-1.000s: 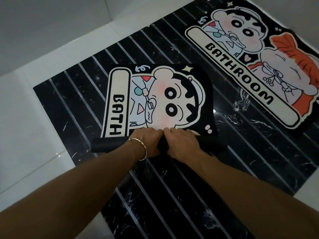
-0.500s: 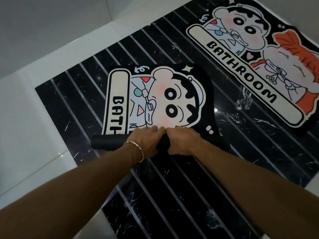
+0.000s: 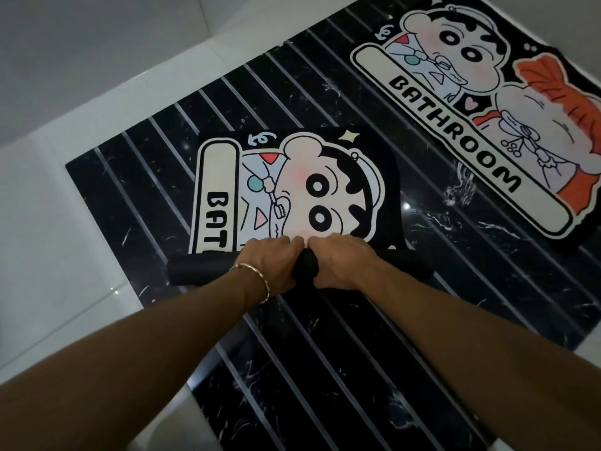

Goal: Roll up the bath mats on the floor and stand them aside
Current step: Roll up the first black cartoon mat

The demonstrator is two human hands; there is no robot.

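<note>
A black cartoon bath mat [image 3: 325,190] lies on the dark striped floor, its near part wound into a black roll [image 3: 198,268] running left to right. My left hand [image 3: 273,265], with a thin bracelet on the wrist, and my right hand [image 3: 338,262] sit side by side on the middle of the roll, fingers curled over its top. Only the letters "BAT" show on the flat part. A second bath mat [image 3: 481,112] reading "BATHROOM" lies flat at the upper right.
The black marble floor panel [image 3: 325,369] with pale stripes is bordered by white tiles [image 3: 48,255] at the left and a white wall [image 3: 97,60] at the top left. Bare dark floor separates the two mats.
The roll has advanced away from me over the mat, covering more of the print; "BATH" has shrunk to "BAT". Both hands moved forward with it.
</note>
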